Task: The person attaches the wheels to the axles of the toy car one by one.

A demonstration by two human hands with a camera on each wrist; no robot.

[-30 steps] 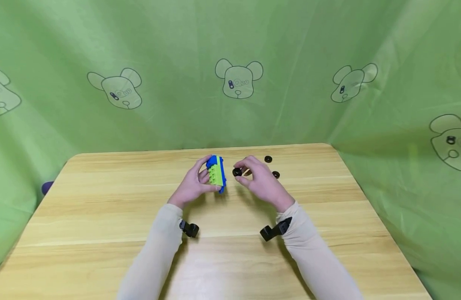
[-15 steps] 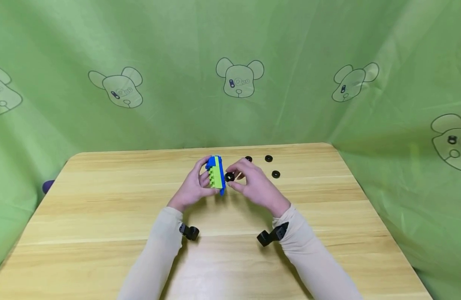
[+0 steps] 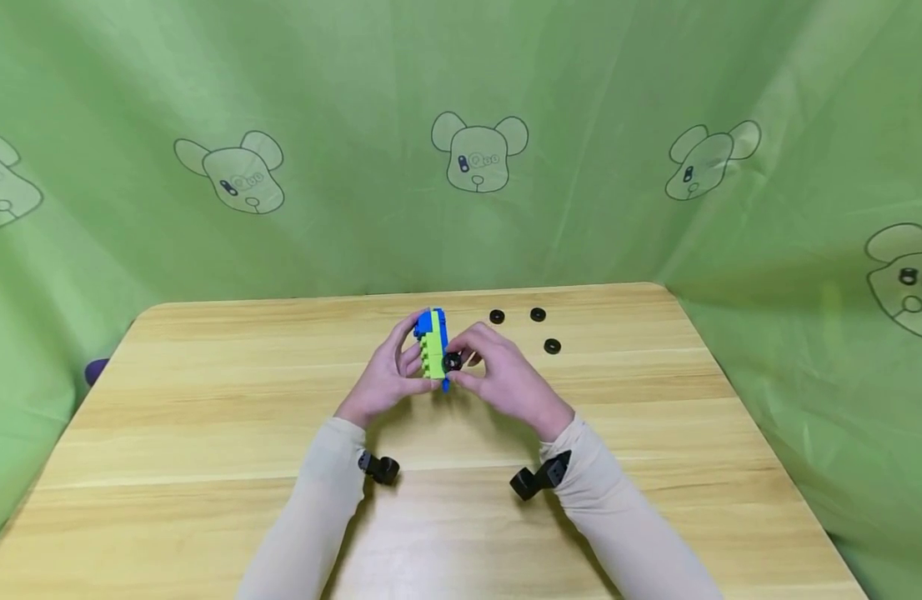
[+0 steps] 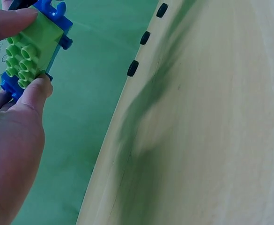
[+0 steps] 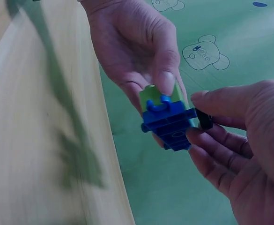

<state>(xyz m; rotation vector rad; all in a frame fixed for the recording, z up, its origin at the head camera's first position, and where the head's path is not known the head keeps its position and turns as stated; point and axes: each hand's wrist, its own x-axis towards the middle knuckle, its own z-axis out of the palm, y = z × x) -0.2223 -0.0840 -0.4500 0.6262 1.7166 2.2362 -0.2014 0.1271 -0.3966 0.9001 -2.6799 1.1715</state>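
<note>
My left hand (image 3: 382, 382) grips a blue and lime-green building-brick vehicle (image 3: 434, 354), raised over the table and tipped on its side, studs towards the palm. In the left wrist view, the thumb (image 4: 10, 23) lies over the green bricks. My right hand (image 3: 509, 379) pinches a black toy wheel (image 3: 452, 362) between thumb and fingers. The right wrist view shows this wheel (image 5: 203, 119) right at the end of a blue axle peg (image 5: 189, 114) on the vehicle's side. Another blue peg (image 5: 146, 127) sticks out bare on the opposite side.
Three more black wheels lie near the table's far edge: one (image 3: 497, 317) beyond my right hand, another (image 3: 538, 314) beside it, the third (image 3: 552, 346) nearer. A green curtain (image 3: 356, 233) hangs behind the wooden table (image 3: 206, 417). Something purple (image 3: 95, 372) shows past the left edge.
My right hand has carried its wheel left and slightly nearer, from apart to against the vehicle's side. A loose wheel formerly behind that hand now shows. The left hand stays nearly still.
</note>
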